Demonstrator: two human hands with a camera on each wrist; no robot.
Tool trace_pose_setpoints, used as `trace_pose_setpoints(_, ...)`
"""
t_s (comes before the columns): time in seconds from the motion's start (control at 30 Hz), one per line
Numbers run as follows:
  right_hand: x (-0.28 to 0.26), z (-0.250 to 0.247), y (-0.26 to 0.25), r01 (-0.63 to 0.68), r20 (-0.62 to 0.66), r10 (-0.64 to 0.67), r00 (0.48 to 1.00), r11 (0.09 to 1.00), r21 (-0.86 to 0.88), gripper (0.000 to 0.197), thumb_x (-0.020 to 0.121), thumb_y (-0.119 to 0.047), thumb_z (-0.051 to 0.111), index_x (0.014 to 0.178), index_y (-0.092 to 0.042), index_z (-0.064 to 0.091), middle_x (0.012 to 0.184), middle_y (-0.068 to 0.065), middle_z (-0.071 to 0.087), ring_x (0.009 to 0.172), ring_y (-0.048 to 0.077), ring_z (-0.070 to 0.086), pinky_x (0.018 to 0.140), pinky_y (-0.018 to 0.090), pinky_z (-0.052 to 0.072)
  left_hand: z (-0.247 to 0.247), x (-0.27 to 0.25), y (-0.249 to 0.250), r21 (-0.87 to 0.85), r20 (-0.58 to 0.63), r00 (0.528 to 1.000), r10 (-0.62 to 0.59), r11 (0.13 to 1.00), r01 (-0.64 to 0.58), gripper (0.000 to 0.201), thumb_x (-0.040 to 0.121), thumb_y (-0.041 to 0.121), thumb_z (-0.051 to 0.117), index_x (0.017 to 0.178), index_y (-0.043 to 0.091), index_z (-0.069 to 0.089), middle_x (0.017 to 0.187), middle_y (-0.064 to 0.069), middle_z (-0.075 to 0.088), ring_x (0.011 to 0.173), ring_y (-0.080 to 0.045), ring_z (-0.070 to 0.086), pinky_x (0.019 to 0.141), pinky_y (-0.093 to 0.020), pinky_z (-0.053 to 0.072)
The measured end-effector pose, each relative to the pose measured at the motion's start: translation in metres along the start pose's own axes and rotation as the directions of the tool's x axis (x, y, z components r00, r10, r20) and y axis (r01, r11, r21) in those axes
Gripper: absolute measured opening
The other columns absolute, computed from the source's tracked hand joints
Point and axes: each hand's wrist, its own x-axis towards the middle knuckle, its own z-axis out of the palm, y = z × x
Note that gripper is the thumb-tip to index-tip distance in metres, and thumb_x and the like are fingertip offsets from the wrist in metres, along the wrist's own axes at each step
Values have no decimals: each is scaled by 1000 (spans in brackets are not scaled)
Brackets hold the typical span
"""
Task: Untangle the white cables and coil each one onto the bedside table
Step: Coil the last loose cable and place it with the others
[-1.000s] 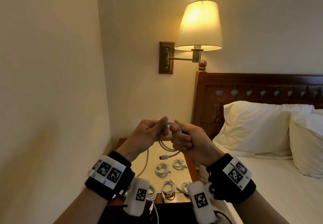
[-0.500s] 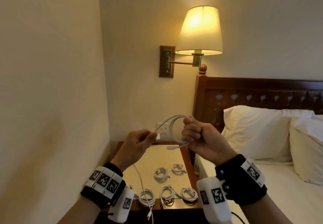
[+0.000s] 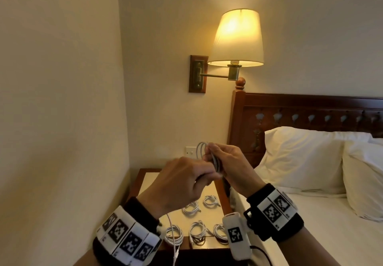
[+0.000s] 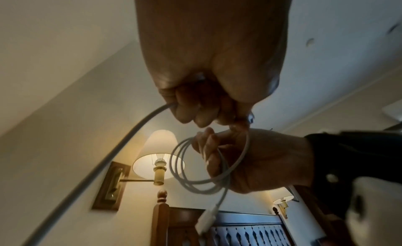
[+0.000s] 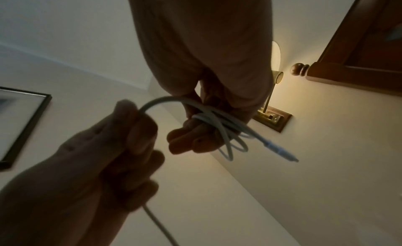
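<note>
Both hands are raised above the bedside table [image 3: 145, 185]. My right hand [image 3: 226, 162] grips a small coil of white cable [image 3: 202, 149]; the coil [image 4: 195, 172] shows several loops and one connector hangs from it. My left hand [image 3: 186, 182] sits just left of it, fingers curled round the loose run of the same cable [image 5: 161, 102], whose tail [image 3: 172, 230] drops past my left wrist toward the table's front edge. Several finished white coils [image 3: 191, 207] lie on the table top in two rows.
A lit wall lamp [image 3: 238, 37] hangs above the table. A wooden headboard [image 3: 290, 116] and a bed with white pillows [image 3: 300, 158] stand to the right. A wall [image 3: 62, 120] closes in on the left. A wall socket [image 3: 190, 152] sits behind the hands.
My left hand has come up and right, against the right hand, bringing more cable to the coil. The coil has gained loops and the hanging tail is shorter.
</note>
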Motion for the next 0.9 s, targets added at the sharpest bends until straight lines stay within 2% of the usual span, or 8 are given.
trace_pose_setpoints(0.13, -7, 2, 3, -12, 45, 13, 999, 999, -30, 37, 103, -23, 41, 101, 6, 64, 71, 9, 63, 60, 15, 59, 58, 22, 52, -10, 12, -11, 116, -183, 983, -6, 993, 27, 22, 99, 40, 46, 88, 28, 61, 76, 17, 59, 62, 0, 43, 56, -10, 31)
trace_pose_setpoints(0.2, -10, 2, 2, -35, 68, 33, 997, 999, 20, 34, 102, -24, 40, 97, 2, 62, 67, 6, 61, 56, 13, 58, 58, 23, 52, -11, 14, -17, 138, -232, 972, -30, 988, 63, 28, 100, 44, 42, 87, 26, 59, 74, 17, 55, 59, -4, 45, 52, -19, 38)
trace_pose_setpoints(0.37, -12, 6, 4, -79, 89, 71, 993, 993, 92, 35, 104, -26, 37, 91, -5, 62, 64, 5, 54, 54, 14, 50, 57, 24, 48, -2, 11, -32, 131, -285, 952, -112, 979, 155, 40, 100, 52, 31, 87, 26, 58, 75, 11, 61, 63, -11, 55, 56, -35, 48)
trace_pose_setpoints(0.57, -18, 11, 5, -143, 107, 123, 987, 968, 205, 36, 105, -24, 32, 89, -5, 57, 58, 3, 45, 50, 11, 42, 52, 22, 40, 17, 3, -44, -82, -281, 926, -253, 967, 240, 38, 97, 58, 37, 88, 26, 55, 71, 11, 55, 61, -10, 54, 56, -27, 46)
trace_pose_setpoints(0.67, -19, 10, 2, -196, 135, 167, 977, 951, 238, 36, 105, -24, 31, 86, -5, 56, 55, 2, 39, 47, 10, 38, 49, 20, 36, 22, 2, -45, -364, -147, 911, -386, 877, 313, 47, 90, 69, 38, 102, 28, 58, 82, 10, 61, 71, -7, 64, 65, -24, 54)
trace_pose_setpoints(0.77, -20, 10, 1, -245, 177, 199, 964, 925, 291, 36, 106, -24, 31, 83, -6, 54, 54, 0, 37, 45, 9, 36, 47, 19, 36, 27, 3, -45, -677, 62, 896, -441, 641, 362, 47, 97, 49, 43, 89, 9, 67, 70, 5, 58, 64, -6, 56, 66, -20, 47)
trace_pose_setpoints(0.83, -21, 12, 1, -268, 211, 205, 956, 902, 339, 36, 105, -25, 31, 84, -8, 53, 55, 0, 39, 47, 9, 38, 50, 21, 38, 29, 2, -44, -770, 114, 853, -509, 497, 400, 55, 93, 52, 48, 89, 0, 65, 69, -7, 45, 67, -19, 46, 68, -29, 40)
trace_pose_setpoints(0.9, -20, 12, 0, -289, 250, 200, 948, 870, 400, 34, 103, -26, 32, 84, -8, 53, 56, 0, 41, 48, 10, 40, 53, 22, 39, 31, 3, -44, -802, 121, 827, -549, 436, 407, 56, 91, 56, 53, 87, 2, 66, 71, -10, 45, 71, -25, 41, 69, -39, 39)
